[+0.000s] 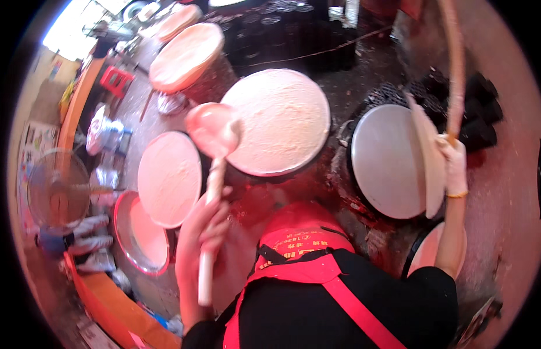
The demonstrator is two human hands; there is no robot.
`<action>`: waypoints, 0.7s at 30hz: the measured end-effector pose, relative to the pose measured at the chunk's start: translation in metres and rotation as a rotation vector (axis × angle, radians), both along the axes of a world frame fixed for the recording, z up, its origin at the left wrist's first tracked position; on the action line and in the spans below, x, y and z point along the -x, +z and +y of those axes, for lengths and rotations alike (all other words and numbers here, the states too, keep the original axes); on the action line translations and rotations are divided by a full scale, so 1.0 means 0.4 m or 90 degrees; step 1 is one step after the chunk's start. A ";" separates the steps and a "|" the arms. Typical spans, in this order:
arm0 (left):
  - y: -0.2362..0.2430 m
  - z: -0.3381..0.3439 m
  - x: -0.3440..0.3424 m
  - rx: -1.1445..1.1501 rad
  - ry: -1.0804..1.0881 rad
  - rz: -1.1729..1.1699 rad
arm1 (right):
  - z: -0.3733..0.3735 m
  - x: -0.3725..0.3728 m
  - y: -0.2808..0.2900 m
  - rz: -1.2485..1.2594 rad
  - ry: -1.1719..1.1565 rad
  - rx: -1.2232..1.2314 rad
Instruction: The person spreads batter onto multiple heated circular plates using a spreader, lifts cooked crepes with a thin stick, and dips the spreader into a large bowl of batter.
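My left hand (212,224) is wrapped round the pale handle of a ladle (214,131), its wide bowl raised beside a large round pan (274,122) with a pale layer across it. On the right, my right hand (452,160), in a white glove, is closed at the lower end of a long wooden pole (453,64). Against the same hand stands a pale round lid (430,168), tilted nearly edge-on over a bare metal griddle plate (388,160). Whether the pole is fixed to the lid cannot be seen.
A round tray with a pale layer (168,177) overlaps a red-rimmed basin (143,235) at left. Cloth-topped tubs (186,55) stand behind. Black cylinders (477,110) are piled beyond the plate. A fan (59,189) is at far left; another basin (433,250) sits near my right elbow.
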State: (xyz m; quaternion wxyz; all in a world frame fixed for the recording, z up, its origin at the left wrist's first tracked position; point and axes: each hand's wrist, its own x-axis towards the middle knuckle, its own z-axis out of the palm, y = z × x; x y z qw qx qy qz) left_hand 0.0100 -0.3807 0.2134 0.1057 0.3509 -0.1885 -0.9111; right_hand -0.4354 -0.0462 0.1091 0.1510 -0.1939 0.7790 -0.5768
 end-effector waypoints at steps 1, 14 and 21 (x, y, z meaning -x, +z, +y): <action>-0.038 -0.049 0.017 0.000 -0.030 -0.047 | -0.017 0.012 0.040 0.019 0.015 0.001; -0.142 -0.336 -0.232 -0.211 0.117 0.055 | -0.971 -0.110 0.212 -0.244 0.273 0.151; -0.100 -0.479 -0.352 0.316 0.022 -0.299 | -1.787 -0.331 0.372 -0.253 0.342 0.482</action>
